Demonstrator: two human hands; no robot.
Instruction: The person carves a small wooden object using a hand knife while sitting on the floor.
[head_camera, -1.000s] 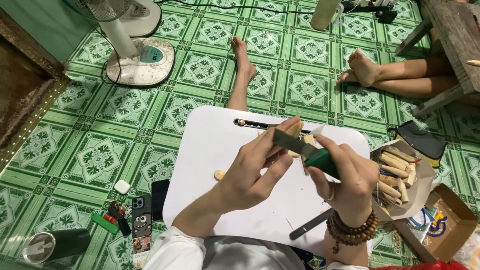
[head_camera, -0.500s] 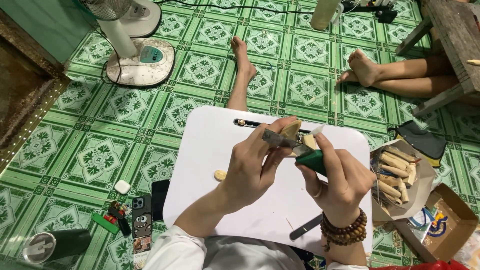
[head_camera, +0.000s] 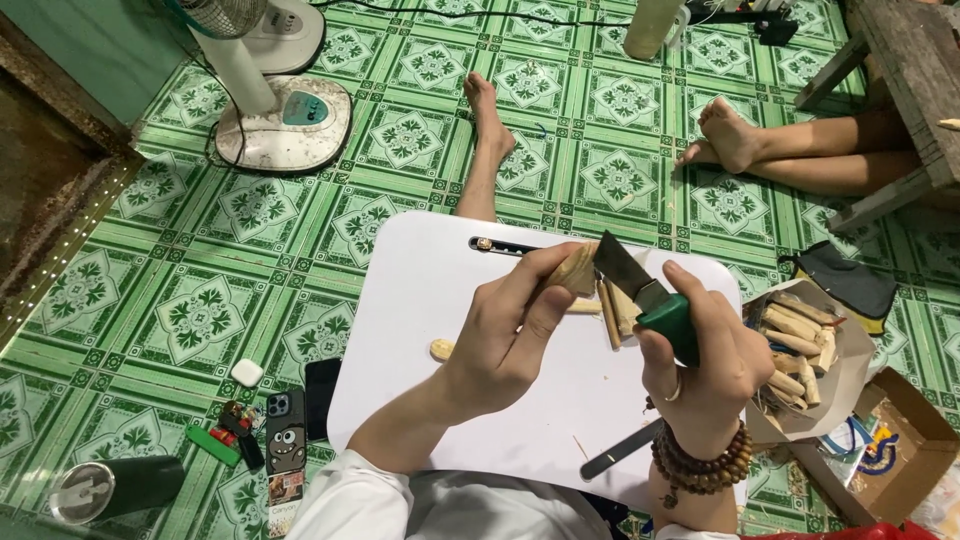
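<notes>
Fingers of the left hand (head_camera: 505, 335) grip a wood piece (head_camera: 577, 270), right hand (head_camera: 705, 355) a knife (head_camera: 645, 295); paper bag (head_camera: 850, 365) holds sticks (head_camera: 795, 345).

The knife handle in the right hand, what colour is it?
Green: the knife handle is dark green, gripped in the right hand, seen clearly in the head view.

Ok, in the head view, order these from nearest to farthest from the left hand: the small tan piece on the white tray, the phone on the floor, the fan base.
From the left hand:
1. Small tan piece, just left of it on the white tray.
2. Phone, lower left on the floor.
3. Fan base, far upper left.
</notes>
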